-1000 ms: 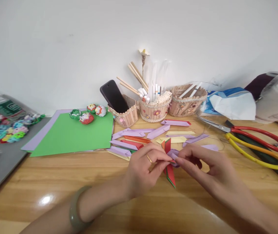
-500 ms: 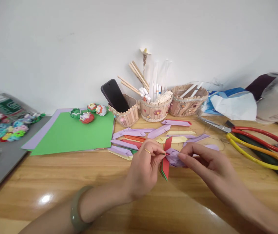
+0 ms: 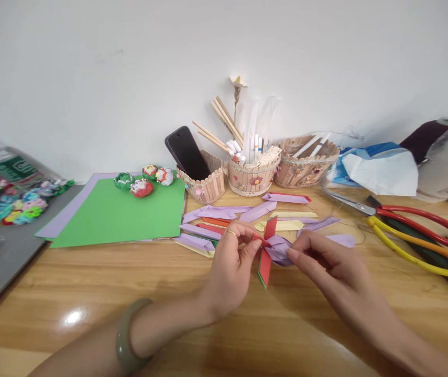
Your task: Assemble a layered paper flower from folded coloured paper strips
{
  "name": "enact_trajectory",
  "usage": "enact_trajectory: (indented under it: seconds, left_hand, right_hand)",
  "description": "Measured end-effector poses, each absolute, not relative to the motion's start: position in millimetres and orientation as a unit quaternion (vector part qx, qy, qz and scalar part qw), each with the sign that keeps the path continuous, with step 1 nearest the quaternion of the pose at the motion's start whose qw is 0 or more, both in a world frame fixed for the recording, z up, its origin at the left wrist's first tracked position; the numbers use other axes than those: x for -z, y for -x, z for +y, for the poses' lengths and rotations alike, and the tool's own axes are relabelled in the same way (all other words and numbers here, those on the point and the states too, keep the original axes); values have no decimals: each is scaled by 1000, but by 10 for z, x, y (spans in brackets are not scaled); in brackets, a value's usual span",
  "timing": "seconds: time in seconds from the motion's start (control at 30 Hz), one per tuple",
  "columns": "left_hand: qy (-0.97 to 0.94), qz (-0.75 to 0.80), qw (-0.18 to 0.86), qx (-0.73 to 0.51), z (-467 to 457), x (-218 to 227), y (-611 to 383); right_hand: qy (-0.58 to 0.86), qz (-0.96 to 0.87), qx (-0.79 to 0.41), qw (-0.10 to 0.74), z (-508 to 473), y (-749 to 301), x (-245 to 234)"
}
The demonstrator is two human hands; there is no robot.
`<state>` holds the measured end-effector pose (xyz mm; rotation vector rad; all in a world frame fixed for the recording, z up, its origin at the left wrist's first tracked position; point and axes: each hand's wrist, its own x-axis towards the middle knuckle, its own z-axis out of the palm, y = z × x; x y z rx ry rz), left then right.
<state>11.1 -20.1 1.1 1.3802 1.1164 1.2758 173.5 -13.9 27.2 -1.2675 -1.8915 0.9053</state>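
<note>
Between my two hands is a folded paper flower with a purple middle and red strips backed in green that stick out above and below. My left hand pinches a red strip on its left side between thumb and fingers. My right hand grips the purple part from the right, thumb in front; its other fingers are partly hidden. Folded paper strips in purple, red and yellow lie on the table just behind my hands.
Red-and-yellow-handled scissors lie at the right. Three wooden-stick baskets stand by the wall, the left one holding a phone. Green paper at the left bears several small paper flowers. A blue-and-white packet sits behind the scissors.
My left fingers have shifted slightly, and more of the red strip shows at their tips. My right hand keeps its hold on the purple part. The view has moved a little.
</note>
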Motion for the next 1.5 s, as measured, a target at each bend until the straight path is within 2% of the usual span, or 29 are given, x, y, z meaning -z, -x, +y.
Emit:
enact_trajectory:
  seconds: [0.23,0.43,0.63,0.8,0.87,0.97,1.17,1.37,1.5]
  left_hand:
    - [-467,410,571,-536,-115,-18,-94]
    - [-389,343,687,-509,-47,-22,-74]
    - [-385,340,737,-440,-39,-48,-62]
    - [-337,358,772,-403,-38,-80,-68]
    - [-332,369,772,-397,-37,-75,-73]
    - [-375,381,738,-412,-34,-48,-67]
    - [-482,391,655,-430,-46,-65,-43]
    - [-520,414,623,-411,-30,-98,-42]
    - [-552,427,588,-410,-33,-122,-34]
  right_hand:
    - [489,-722,-349,344,-144,-1778,-320]
    - [515,-662,-313,446,-54,-1874,-303]
    - [485,-691,-398,359,-50,-1787,-402]
    - [472,-685,-401,383,-60,-1750,-371]
    - [470,-701,-362,397,-50,-1771,-312]
    - [444,-756,-240,416,-49,-1816,-258]
    - [330,-864,-25,380,-105,-1877,-345]
    - [265,-911,3,318,-132,-1894,-316]
    - [254,-916,24,310,-127,-1898,-306]
